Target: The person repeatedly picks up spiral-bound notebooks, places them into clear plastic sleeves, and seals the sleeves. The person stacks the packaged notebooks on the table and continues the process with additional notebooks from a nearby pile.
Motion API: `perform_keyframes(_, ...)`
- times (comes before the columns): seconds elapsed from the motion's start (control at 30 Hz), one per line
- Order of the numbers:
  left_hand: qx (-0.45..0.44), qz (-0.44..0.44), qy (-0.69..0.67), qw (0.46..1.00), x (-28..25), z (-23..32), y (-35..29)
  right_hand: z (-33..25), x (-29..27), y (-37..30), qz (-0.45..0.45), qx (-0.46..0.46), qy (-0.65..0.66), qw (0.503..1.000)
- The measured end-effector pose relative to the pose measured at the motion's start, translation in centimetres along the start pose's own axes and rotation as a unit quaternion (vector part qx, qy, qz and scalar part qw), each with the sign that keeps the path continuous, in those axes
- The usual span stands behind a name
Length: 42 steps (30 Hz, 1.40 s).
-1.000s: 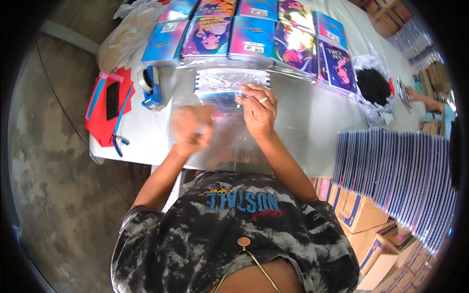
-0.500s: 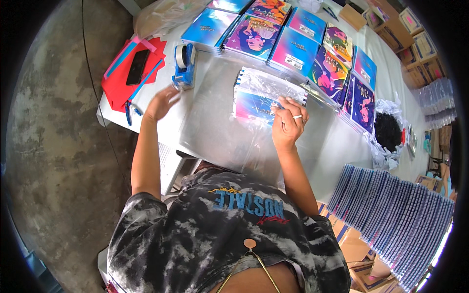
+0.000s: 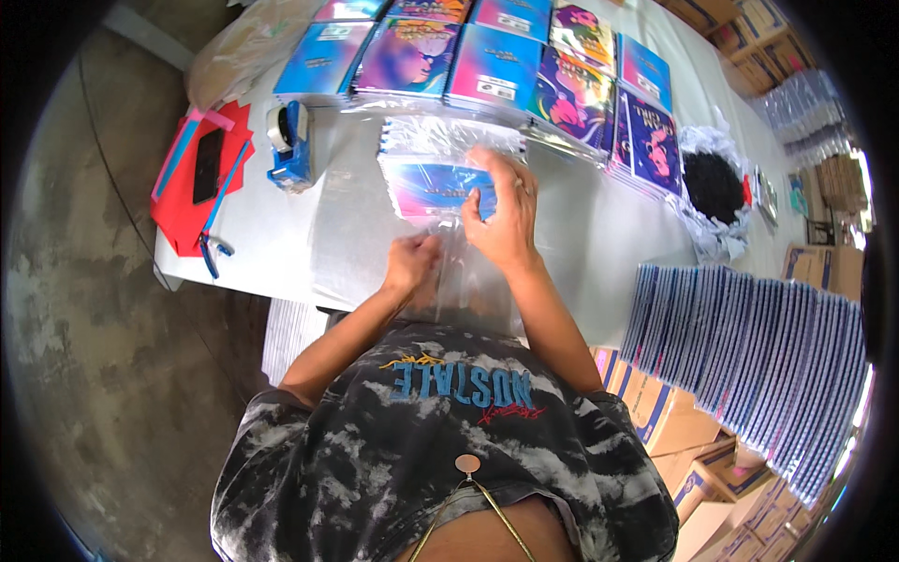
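A stack of spiral notebooks point(image 3: 421, 180) with a blue and pink cover lies on the table before me, in clear plastic wrap point(image 3: 456, 276) whose loose part stretches toward me. My right hand point(image 3: 506, 214) rests on the stack's right side, thumb and forefinger apart against the wrap. Just below the stack's near edge, my left hand point(image 3: 412, 263) is closed with curled fingers, somewhat blurred; what they pinch, if anything, is too small to make out. To the left stands a blue tape dispenser point(image 3: 293, 150) with a roll of clear tape.
Rows of colourful notebooks point(image 3: 492, 70) line the far side. At left, a dark phone point(image 3: 208, 165) and blue-handled scissors point(image 3: 213, 251) lie on red sheets point(image 3: 178, 211). A black bundle point(image 3: 712, 187) sits in white plastic at right, beyond a long notebook stack point(image 3: 740, 347).
My left hand has left the tape dispenser and moved right, to the near edge of the wrapped notebooks, its fingers now closed. My right hand stays at the stack, its fingers spread wider.
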<state>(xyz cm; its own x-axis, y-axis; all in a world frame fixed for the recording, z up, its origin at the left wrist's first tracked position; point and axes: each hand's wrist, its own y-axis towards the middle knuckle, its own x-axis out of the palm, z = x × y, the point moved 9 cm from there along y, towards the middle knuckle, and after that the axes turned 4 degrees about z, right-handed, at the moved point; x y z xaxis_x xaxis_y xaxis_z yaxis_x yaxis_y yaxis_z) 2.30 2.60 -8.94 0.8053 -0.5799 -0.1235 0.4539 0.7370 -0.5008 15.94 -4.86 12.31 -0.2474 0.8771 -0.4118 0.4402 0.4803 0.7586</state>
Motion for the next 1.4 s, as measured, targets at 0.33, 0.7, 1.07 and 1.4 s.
perform_keyframes(0.33, 0.6, -0.266, -0.154, 0.739, -3.6, 23.7, -12.2, -0.3, -0.8, -0.3, -0.008, -0.014, -0.05, 0.999)
perform_keyframes(0.7, 0.117, -0.072, -0.105, 0.985, 1.4, 11.7, -3.8, -0.9, 0.4, -1.0, -0.105, -0.025, -0.164, 0.981)
perform_keyframes(1.07, 0.231, 0.114, 0.156, 0.953, -5.1, 5.1, 1.9, 0.0, 4.8, 1.7, -0.275, 0.087, -0.13, 0.949)
perform_keyframes(1.4, 0.39, -0.33, 0.128, 0.85, 1.3, 23.3, -4.7, -10.6, -16.4, 6.7, -0.031, 0.12, -0.03, 0.992)
